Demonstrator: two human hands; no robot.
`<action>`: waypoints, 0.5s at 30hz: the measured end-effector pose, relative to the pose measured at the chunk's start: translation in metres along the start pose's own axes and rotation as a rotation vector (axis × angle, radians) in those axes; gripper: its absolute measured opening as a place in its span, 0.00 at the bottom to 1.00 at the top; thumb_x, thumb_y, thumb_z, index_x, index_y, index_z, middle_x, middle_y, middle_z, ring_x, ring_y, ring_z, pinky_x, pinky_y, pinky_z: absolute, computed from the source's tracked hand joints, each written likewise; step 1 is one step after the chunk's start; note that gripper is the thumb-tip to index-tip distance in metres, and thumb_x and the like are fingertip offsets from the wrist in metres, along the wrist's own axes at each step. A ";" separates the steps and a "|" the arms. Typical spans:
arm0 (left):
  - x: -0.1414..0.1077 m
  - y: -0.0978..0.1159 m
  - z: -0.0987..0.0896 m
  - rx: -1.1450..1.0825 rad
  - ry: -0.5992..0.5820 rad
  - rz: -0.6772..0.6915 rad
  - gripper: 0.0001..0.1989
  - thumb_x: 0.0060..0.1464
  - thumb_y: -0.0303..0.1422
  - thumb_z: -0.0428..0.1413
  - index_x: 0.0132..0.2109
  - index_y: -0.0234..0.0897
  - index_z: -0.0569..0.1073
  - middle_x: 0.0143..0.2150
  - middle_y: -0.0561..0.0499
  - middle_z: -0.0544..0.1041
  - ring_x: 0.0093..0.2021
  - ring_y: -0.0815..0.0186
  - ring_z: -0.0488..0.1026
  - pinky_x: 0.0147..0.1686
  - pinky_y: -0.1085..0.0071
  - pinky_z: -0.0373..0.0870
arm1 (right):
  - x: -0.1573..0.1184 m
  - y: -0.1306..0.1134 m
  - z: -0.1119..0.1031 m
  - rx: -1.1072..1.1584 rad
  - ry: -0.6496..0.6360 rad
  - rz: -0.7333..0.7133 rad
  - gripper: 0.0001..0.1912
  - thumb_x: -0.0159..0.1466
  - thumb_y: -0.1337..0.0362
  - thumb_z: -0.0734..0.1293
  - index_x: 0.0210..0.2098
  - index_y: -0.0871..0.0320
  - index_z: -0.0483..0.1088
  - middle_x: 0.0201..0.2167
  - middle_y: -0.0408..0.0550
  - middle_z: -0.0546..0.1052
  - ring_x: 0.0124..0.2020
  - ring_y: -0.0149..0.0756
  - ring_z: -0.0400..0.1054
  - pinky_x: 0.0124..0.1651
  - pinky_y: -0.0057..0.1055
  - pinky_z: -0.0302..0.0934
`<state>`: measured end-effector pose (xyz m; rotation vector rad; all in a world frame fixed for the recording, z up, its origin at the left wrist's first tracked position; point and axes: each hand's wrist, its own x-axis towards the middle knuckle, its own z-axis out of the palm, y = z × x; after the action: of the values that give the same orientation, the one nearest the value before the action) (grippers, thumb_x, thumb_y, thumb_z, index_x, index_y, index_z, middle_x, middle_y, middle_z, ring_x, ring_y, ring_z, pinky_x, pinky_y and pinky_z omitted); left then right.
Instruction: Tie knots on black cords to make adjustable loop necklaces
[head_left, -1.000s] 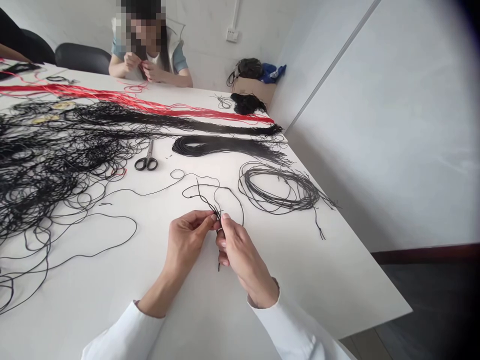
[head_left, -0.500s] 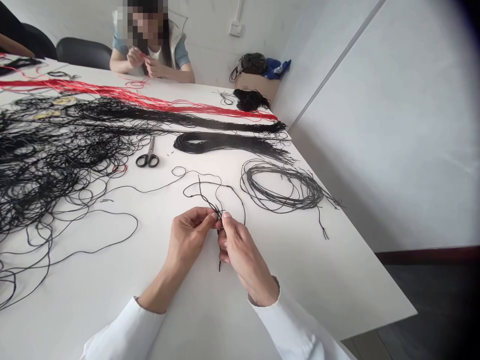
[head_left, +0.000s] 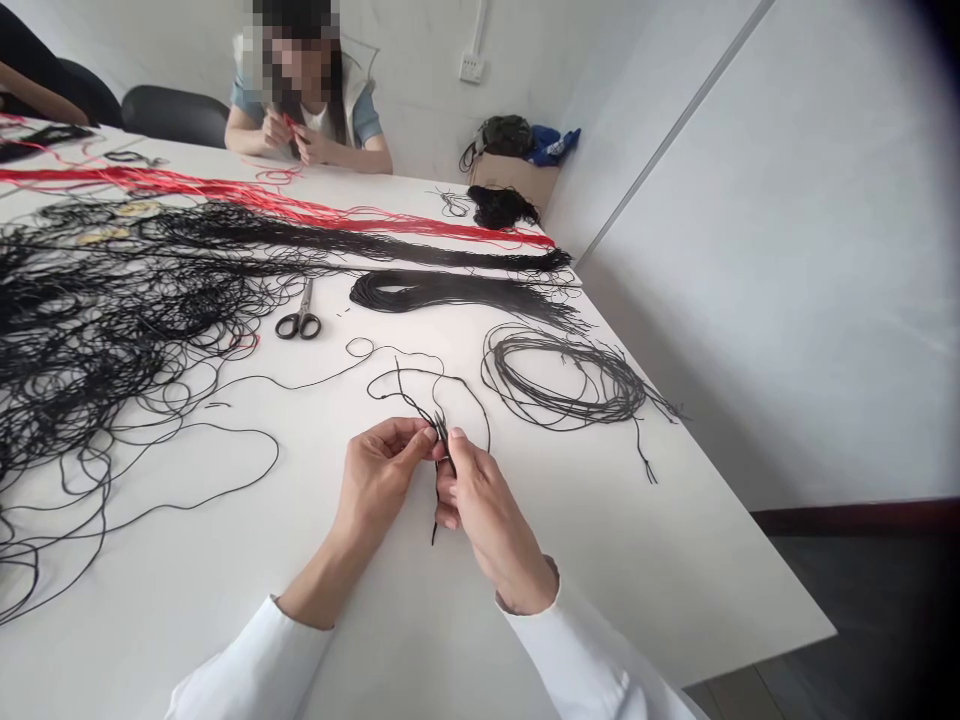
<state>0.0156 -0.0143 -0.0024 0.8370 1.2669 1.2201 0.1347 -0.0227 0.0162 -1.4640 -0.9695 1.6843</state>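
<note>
Close together over the white table, both hands work on thin black cord. My left hand pinches the cord between thumb and forefinger. My right hand is closed round cord strands beside it, with a small dark pointed object at its fingertips, too small to make out surely. A short cord end hangs below the fingers, and a loop of cord spreads on the table beyond them. A thin strand runs left towards the tangled cords.
Black-handled scissors lie ahead on the left. A coiled cord bundle is to the right. Tangled black cords cover the left side. Black and red cord bundles stretch across; a person sits opposite, holding red cord.
The dark pointed object between my hands shows more clearly, and the fingers of my right hand have shifted slightly. The whole view has moved a little.
</note>
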 end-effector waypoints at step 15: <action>0.000 0.003 -0.001 0.009 0.043 -0.059 0.18 0.50 0.44 0.66 0.42 0.35 0.79 0.40 0.44 0.82 0.39 0.59 0.79 0.45 0.65 0.72 | -0.001 0.000 -0.009 0.093 0.017 -0.017 0.24 0.66 0.39 0.60 0.34 0.55 0.65 0.21 0.34 0.50 0.21 0.28 0.44 0.22 0.25 0.47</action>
<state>0.0141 -0.0144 0.0000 0.7788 1.3241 1.1919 0.1437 -0.0221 0.0160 -1.4034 -0.8799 1.6797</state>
